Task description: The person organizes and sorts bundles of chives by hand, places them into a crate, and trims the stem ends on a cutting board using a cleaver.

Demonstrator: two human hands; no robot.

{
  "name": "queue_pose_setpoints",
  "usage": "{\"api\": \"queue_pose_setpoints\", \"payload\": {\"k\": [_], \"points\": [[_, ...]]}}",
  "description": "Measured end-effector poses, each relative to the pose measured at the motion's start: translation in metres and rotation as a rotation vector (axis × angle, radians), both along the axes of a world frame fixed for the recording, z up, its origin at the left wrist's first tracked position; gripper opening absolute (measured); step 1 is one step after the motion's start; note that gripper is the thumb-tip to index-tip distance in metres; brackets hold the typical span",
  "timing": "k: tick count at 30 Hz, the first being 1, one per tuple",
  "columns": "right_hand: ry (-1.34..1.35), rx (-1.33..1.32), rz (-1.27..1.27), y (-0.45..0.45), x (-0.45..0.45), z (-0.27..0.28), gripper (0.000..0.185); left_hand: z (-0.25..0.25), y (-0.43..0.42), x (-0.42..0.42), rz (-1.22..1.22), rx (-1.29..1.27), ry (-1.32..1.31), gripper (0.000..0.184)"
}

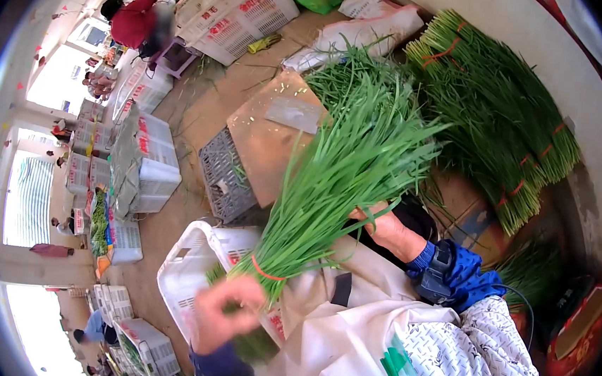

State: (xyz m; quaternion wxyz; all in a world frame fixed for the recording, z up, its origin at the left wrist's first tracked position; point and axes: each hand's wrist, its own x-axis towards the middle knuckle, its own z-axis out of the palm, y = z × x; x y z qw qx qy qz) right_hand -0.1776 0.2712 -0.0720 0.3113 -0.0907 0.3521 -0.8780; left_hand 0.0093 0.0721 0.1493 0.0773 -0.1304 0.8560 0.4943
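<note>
A large bundle of garlic chives [344, 184] spreads across the middle, with an orange-red band [264, 270] round its stem end. My right hand [381, 228] grips the bundle's side near the leaves, some fingers hidden by them. Close to the banded stems is my left hand [230, 308], slightly blurred, its fingers curled in; whatever they hold is too unclear to make out. Below the bundle, a white crate [186, 250] stands by my apron [346, 333], with more green stems partly hidden behind my left hand.
Several banded chive bundles [490, 118] lie against the wall. A brown board [263, 128] bearing a flat clear piece [293, 114] rests near a grey plastic crate [224, 175]. White crates [155, 155] stand farther off. A person in red [134, 23] is in the background.
</note>
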Motion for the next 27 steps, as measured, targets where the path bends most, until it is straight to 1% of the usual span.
{"api": "queue_pose_setpoints", "payload": {"k": [1, 2, 3, 4, 5, 6, 8, 9, 10, 11, 12, 13, 14, 15, 16, 17, 18, 21, 24, 25, 27], "points": [[0.027, 0.047, 0.052, 0.001, -0.001, 0.005, 0.030, 0.004, 0.012, -0.036, 0.108, -0.186, 0.126, 0.068], [0.059, 0.094, 0.099, 0.003, -0.002, 0.013, 0.034, -0.014, 0.017, -0.072, 0.134, -0.201, 0.308, 0.090], [0.091, 0.144, 0.135, 0.005, -0.005, 0.021, 0.037, -0.033, 0.006, -0.098, -0.014, -0.437, 0.196, 0.112], [0.273, 0.231, 0.201, 0.013, -0.011, 0.024, 0.041, -0.054, 0.009, -0.122, -0.143, -0.536, 0.189, 0.115], [0.449, 0.324, 0.269, 0.028, -0.020, 0.024, 0.046, -0.074, 0.012, -0.137, -0.170, -0.599, 0.035, 0.116], [0.622, 0.420, 0.339, 0.047, -0.030, 0.026, 0.050, -0.084, 0.007, -0.148, -0.148, -0.422, -0.049, 0.108], [0.903, 0.933, 0.569, 0.098, -0.051, 0.063, 0.048, -0.096, -0.008, -0.155, 0.002, -0.258, 0.017, 0.090], [0.815, 0.904, 0.598, 0.112, -0.052, 0.084, 0.048, -0.101, -0.016, -0.158, 0.042, -0.039, 0.021, 0.069], [0.735, 0.877, 0.631, 0.121, -0.054, 0.099, 0.048, -0.101, -0.017, -0.159, 0.052, -0.005, 0.009, 0.065], [0.776, 0.674, 0.628, 0.122, -0.051, 0.105, 0.042, -0.100, -0.015, -0.160, 0.063, 0.032, -0.001, 0.062], [0.605, 0.256, 0.611, 0.110, -0.044, 0.111, 0.038, -0.099, -0.011, -0.161, 0.071, 0.071, -0.013, 0.058], [0.864, 0.044, 0.375, 0.085, -0.037, 0.111, 0.029, -0.097, -0.005, -0.162, 0.059, 0.032, -0.006, 0.056], [0.935, -0.048, 0.224, 0.055, -0.027, 0.110, 0.030, -0.099, -0.004, -0.160, 0.094, 0.091, 0.035, 0.056], [1.230, 0.073, -0.020, 0.025, -0.028, 0.101, 0.035, -0.099, -0.006, -0.156, 0.131, 0.145, 0.078, 0.056], [1.383, 0.354, -0.096, 0.009, -0.031, 0.090, 0.044, -0.098, -0.009, -0.153, 0.169, 0.193, 0.122, 0.055], [1.416, 0.504, -0.023, -0.001, -0.025, 0.072, 0.049, -0.094, -0.013, -0.150, 0.242, 0.196, 0.167, 0.056], [1.445, 0.649, 0.057, -0.007, -0.019, 0.065, 0.055, -0.096, -0.025, -0.145, 0.298, 0.235, 0.207, 0.055], [1.386, 0.711, 0.215, -0.001, 0.006, 0.051, 0.065, -0.102, -0.037, -0.134, 0.432, 0.283, 0.350, 0.053], [1.377, 0.647, 0.132, 0.006, 0.015, 0.042, 0.061, -0.101, -0.036, -0.132, 0.455, 0.335, 0.351, 0.054], [1.384, 0.635, 0.142, 0.008, 0.015, 0.042, 0.065, -0.102, -0.037, -0.130, 0.460, 0.331, 0.343, 0.054], [1.367, 0.631, 0.143, 0.011, 0.013, 0.045, 0.066, -0.104, -0.039, -0.130, 0.463, 0.308, 0.357, 0.054]]}}
